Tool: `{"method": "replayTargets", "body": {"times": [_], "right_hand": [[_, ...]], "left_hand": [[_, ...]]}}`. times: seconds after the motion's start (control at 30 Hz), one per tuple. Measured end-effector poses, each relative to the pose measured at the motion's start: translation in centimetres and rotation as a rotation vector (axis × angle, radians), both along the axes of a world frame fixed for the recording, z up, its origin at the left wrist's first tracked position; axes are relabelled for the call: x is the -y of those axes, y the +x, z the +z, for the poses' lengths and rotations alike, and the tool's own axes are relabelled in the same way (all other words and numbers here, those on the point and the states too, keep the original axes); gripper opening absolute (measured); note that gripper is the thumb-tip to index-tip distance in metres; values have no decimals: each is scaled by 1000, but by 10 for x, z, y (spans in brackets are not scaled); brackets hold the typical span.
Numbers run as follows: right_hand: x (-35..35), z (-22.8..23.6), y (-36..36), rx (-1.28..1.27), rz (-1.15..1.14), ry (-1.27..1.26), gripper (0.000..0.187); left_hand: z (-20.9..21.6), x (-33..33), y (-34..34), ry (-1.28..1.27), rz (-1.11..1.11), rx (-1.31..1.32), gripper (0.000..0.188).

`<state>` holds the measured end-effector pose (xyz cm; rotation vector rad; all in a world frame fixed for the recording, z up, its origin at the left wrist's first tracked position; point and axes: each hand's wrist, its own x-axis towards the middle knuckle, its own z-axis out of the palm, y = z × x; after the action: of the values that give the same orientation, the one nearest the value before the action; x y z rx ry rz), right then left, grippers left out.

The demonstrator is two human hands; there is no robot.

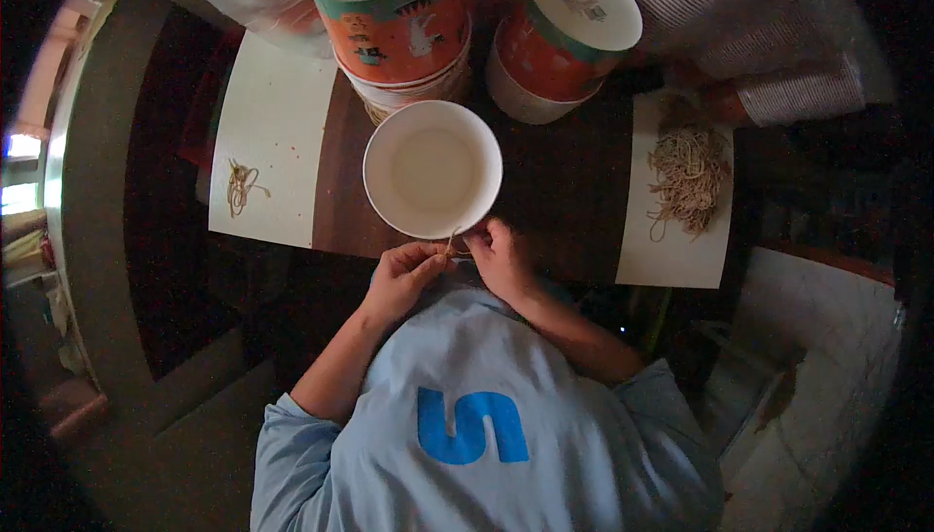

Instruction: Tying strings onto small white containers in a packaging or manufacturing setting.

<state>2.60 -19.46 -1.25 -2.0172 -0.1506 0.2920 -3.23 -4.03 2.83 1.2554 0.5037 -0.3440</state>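
At the tabletop's (569, 201) near edge, thin twine (453, 239) is pinched in the left hand (404, 276); the right hand (502, 262) is curled beside it, its grip hidden. The strand is best kept taut, clear of the white tub (384, 177) just beyond. A tangled heap (691, 177) is spread toward the right edge; the far side is crowded by upturned orange tubs (394, 41).

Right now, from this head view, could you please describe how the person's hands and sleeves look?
The left hand and right hand are ungloved, without visible cables. Loose, pale blue-grey sleeves end near the elbows; the matching shirt bears a bright blue marking.
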Motion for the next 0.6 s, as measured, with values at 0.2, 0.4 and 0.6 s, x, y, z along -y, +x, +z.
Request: {"method": "replayTargets", "body": {"times": [0.2, 0.4, 0.6], "right_hand": [[24, 25, 11, 73, 361, -89, 12], [13, 73, 29, 388, 496, -62, 17], [6, 55, 24, 555, 692, 54, 12]], "left_hand": [[19, -7, -12, 191, -203, 6, 20], [27, -2, -17, 211, -154, 0, 17], [45, -1, -12, 386, -266, 121, 14]]}}
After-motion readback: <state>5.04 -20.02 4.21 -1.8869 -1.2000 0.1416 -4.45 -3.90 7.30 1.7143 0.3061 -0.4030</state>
